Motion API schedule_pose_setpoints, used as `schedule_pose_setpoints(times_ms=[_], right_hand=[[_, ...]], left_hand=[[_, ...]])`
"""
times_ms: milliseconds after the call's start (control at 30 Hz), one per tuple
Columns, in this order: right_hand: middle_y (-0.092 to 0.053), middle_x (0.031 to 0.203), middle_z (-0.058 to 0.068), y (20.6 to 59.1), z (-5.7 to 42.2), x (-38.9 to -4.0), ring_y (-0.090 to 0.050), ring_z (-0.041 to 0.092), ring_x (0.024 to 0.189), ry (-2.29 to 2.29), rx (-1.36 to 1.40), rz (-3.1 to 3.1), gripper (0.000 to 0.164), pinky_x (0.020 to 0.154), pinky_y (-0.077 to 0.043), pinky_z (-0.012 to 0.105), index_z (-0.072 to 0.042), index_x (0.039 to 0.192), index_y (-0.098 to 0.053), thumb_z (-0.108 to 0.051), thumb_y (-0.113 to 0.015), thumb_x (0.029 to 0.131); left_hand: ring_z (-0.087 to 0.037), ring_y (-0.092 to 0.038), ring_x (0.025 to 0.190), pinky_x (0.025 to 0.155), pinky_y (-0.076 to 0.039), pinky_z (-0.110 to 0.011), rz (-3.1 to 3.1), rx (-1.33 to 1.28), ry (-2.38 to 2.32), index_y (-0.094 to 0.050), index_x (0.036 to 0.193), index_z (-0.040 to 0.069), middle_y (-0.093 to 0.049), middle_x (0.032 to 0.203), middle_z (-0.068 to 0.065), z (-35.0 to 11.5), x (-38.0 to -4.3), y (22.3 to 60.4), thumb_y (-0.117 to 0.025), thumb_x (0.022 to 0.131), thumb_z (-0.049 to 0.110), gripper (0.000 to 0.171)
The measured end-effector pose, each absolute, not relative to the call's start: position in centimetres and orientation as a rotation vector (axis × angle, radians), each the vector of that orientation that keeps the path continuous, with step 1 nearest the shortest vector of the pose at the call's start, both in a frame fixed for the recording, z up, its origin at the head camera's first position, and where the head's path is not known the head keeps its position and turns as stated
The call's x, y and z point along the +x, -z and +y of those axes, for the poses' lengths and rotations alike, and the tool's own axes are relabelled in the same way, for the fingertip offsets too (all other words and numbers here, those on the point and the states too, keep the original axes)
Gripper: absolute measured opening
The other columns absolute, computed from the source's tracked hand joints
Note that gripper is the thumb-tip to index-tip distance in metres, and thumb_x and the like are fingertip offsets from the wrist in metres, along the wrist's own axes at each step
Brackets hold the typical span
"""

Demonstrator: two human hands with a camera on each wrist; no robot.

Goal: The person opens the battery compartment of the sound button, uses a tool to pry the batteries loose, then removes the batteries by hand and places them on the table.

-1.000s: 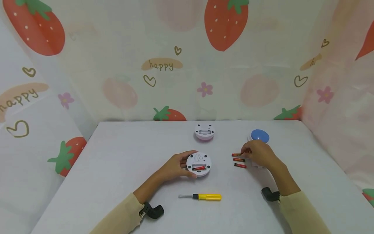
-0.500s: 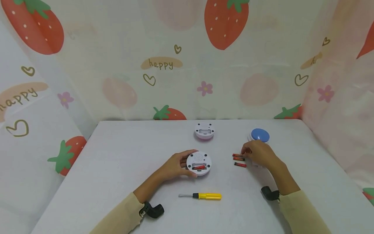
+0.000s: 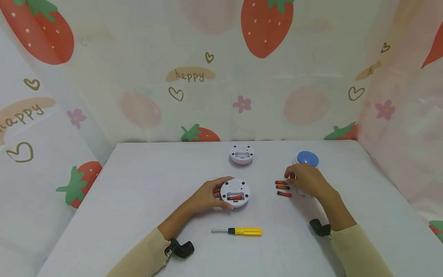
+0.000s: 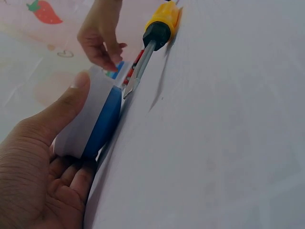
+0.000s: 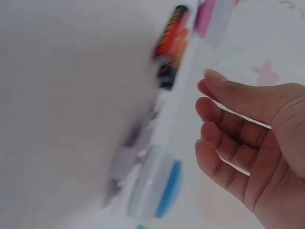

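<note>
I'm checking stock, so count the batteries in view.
4: one battery in the held device; far battery, middle battery, near battery beside the right hand; others may be hidden.

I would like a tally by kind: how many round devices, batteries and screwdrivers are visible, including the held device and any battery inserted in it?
Round devices: 3 (held device, pink-edged device, blue-topped device)
Batteries: 4 (3 loose batteries, 1 inserted battery)
Screwdriver: 1
Total: 8
</note>
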State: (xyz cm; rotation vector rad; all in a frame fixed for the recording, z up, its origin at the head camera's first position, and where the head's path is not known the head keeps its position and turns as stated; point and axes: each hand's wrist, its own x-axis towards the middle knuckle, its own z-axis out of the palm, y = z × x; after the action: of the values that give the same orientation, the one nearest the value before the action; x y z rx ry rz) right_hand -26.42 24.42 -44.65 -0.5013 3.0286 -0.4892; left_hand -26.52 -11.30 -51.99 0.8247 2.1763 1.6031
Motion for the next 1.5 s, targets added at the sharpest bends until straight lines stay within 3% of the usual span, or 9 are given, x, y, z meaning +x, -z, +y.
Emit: schedule_pose_setpoints(times_ms=[433,833,1067,1500], right_hand=[[-0.065,0.081,-0.005,41.6,19.4,-23.6,-0.057,0.013,0.071,0.499,-0.644,3.054,0.016,0.059,-0.050,0.023,-0.011,0.105,-0.077,-0.017,-0.079,0.090],[-0.065,0.085,-0.009,42.0,14.0,-21.5,-0.058,0.010,0.076,0.320,-0.790,3.025,0.021,0.070,-0.054,0.024,-0.020,0.108,-0.079,-0.021,-0.082,0.087],[-0.071,0.099,-0.007,42.4,12.6,-21.2,-0.064,0.010,0.085,0.283,-0.804,3.011,0.022,0.077,-0.058,0.029,-0.025,0.109,-0.080,-0.022,-0.082,0.088],[-0.071,0.095,-0.008,43.4,11.2,-21.8,-0.060,0.010,0.084,0.347,-0.918,2.970,0.019,0.080,-0.055,0.028,-0.021,0.108,-0.081,-0.018,-0.080,0.089]], left_hand=[[-0.023,-0.056,0.129,0.103,-0.049,-0.025,2.171,0.810,-1.607,-0.045,0.153,0.013,-0.052,0.148,-0.008,-11.4,-26.4,51.8,-0.091,0.076,0.011,0.090],[-0.024,-0.055,0.130,0.104,-0.048,-0.026,2.188,0.762,-1.610,-0.045,0.153,0.012,-0.052,0.149,-0.010,-11.7,-26.0,51.3,-0.090,0.077,0.012,0.088],[-0.021,-0.058,0.127,0.103,-0.049,-0.026,2.177,0.808,-1.609,-0.045,0.153,0.013,-0.054,0.147,-0.007,-11.6,-26.5,51.7,-0.090,0.078,0.016,0.088],[-0.023,-0.058,0.128,0.101,-0.051,-0.026,2.110,0.826,-1.647,-0.043,0.154,0.010,-0.052,0.149,-0.012,-11.4,-26.5,52.0,-0.088,0.078,0.007,0.088]])
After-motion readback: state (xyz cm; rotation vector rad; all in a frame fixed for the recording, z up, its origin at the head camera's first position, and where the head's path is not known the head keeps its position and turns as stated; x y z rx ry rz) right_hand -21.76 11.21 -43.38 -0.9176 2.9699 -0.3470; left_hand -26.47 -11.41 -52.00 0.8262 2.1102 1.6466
